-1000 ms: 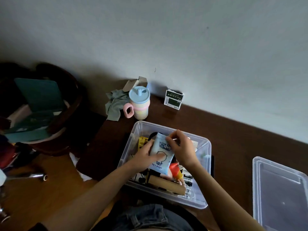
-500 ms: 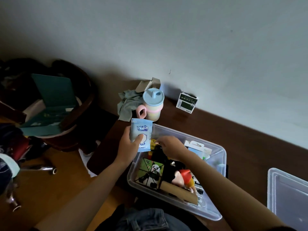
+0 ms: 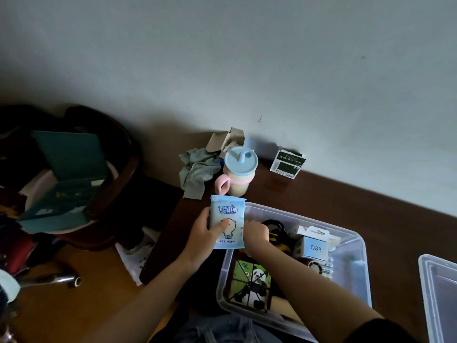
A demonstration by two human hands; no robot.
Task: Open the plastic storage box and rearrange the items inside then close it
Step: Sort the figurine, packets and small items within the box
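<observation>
Here, "WET WIPES" pack [image 3: 227, 224], "Q88" box [image 3: 315, 248]

The left hand [image 3: 205, 231] is curled in a clamp, thumb pressed across the front of what it holds and fingers wrapped behind. Just right of that grip, the right hand [image 3: 256, 231] reaches downward with fingers bent, forearm extended.

The lid [image 3: 439, 295] at four o'clock was cut by the frame's edge; the right hand [image 3: 256, 231] hid its fingertips among the box's contents.
</observation>
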